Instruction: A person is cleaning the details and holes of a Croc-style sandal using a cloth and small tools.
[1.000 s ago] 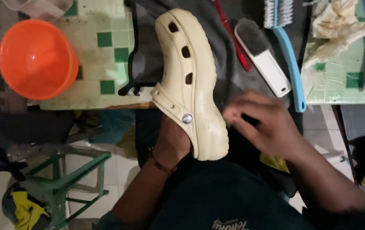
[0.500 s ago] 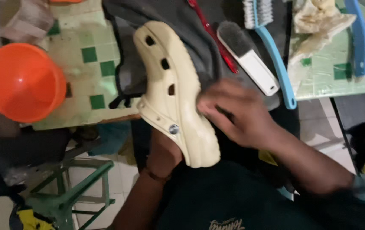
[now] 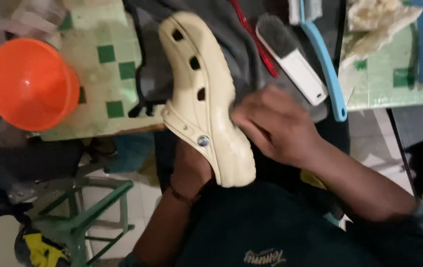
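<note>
A cream clog [image 3: 204, 94] with oval holes and a metal rivet is held up over the table edge, toe pointing away from me. My left hand [image 3: 189, 165] grips it from underneath at the heel, a thin band on the wrist. My right hand [image 3: 275, 123] presses its curled fingers against the clog's right side near the middle. Whether anything sits under those fingers is hidden.
A green-checkered table [image 3: 107, 74] carries an orange bowl [image 3: 31, 84], a dark grey cloth [image 3: 241, 49], a white brush [image 3: 290, 57], a blue-handled brush [image 3: 327, 74], a red tool [image 3: 256, 42] and a crumpled rag [image 3: 374, 20]. A green stool [image 3: 88, 217] stands lower left.
My right hand has slid from the clog's heel up along its side toward the middle. The clog has tilted a little in my left hand.
</note>
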